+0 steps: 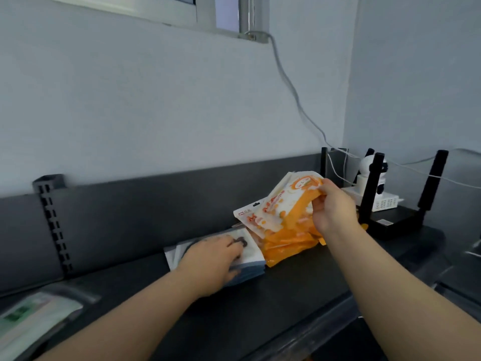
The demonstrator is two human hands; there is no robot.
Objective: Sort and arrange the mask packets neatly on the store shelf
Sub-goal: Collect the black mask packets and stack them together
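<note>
Right hand point(331, 207) grips the tilted orange packets point(283, 212); left hand point(213, 261) rests flat, fingers straight, on the blue-white stack point(250, 256).

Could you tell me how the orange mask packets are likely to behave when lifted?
Probably floppy: the orange packets bend and fan out where the right hand grips their upper edge. Likely light, since one hand lifts several. Their glossy film may slide: the lower ones lie splayed on the shelf.

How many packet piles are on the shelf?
3: blue-white pile under the left hand; orange pile right of it, gripped by the right hand; green pile at lower left. Others may be hidden.
</note>
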